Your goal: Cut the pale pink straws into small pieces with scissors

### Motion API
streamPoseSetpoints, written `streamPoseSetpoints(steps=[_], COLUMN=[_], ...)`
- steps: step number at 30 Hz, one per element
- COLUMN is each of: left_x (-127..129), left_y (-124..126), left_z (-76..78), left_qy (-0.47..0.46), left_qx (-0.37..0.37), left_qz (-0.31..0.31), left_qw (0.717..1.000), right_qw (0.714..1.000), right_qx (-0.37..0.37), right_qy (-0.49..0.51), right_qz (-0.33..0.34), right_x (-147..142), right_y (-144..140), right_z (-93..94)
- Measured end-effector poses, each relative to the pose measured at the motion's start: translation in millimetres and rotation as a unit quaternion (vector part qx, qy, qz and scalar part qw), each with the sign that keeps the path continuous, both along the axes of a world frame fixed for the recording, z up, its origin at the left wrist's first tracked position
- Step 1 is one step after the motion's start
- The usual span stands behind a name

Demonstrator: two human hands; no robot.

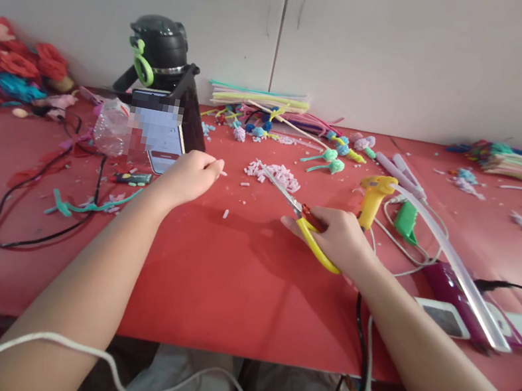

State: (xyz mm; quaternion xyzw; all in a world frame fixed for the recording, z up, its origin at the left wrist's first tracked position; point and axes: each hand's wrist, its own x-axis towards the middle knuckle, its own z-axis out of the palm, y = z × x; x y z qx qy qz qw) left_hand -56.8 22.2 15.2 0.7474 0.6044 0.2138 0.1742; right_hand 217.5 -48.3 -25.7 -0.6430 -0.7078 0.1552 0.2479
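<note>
Light is moderate and diffuse; source lies out of view. Soft shadow falls below right hand (338, 236) on red tabletop (204, 287); pale sheen marks its right side. Detail is slightly soft. Forearms (98, 261) look stretched; phone screen (167, 146) is partly pixelated.

Yellow-handled scissors (307, 235), blades (286, 194) over loose pale-pink pieces (284, 177); pale stub (224, 173) in left fingers (216, 165).

The scissors (293, 205) have shiny metal blades and smooth plastic handles. The small pieces (283, 176) look matt. The tabletop (223, 297) is smooth with a faint sheen, the glue gun (372, 198) plastic, the glue stick (461, 266) glossy and translucent, the bottle (159, 43) mostly matt.
</note>
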Motion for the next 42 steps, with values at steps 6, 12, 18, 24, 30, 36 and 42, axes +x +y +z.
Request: streamPoseSetpoints(steps=[6, 12, 18, 24, 30, 36, 42], left_x=[-22, -33, -17, -7, -3, 9, 20], left_y=[11, 12, 3, -2, -3, 4, 12], left_z=[-2.9, -1.0, -0.8, -2.2, -5.4, -21.9, -32.9], left_qy=[0.055, 0.09, 0.079, 0.118, 0.105, 0.016, 0.079], left_qx=[-0.072, -0.188, -0.232, -0.24, -0.137, 0.057, 0.074], left_qz=[0.055, 0.017, -0.103, -0.134, -0.066, -0.07, -0.07], left_qw=[0.994, 0.978, 0.964, 0.954, 0.983, 0.996, 0.992], right_qw=[1.0, 1.0, 1.0, 1.0, 1.0, 1.0, 1.0], right_qx=[0.006, 0.002, -0.004, 0.0, 0.004, -0.001, 0.001], right_qy=[-0.002, -0.004, -0.013, -0.017, -0.015, -0.006, -0.003], right_qz=[0.004, 0.01, 0.01, 0.01, 0.014, 0.007, 0.013], right_x=[0, 1, -1, 0, 0, 0, 0], right_y=[1, 1, 0, 1, 2, 2, 2], right_z=[-0.7, -2.6, -0.2, -2.0, -3.1, -2.7, -0.5])
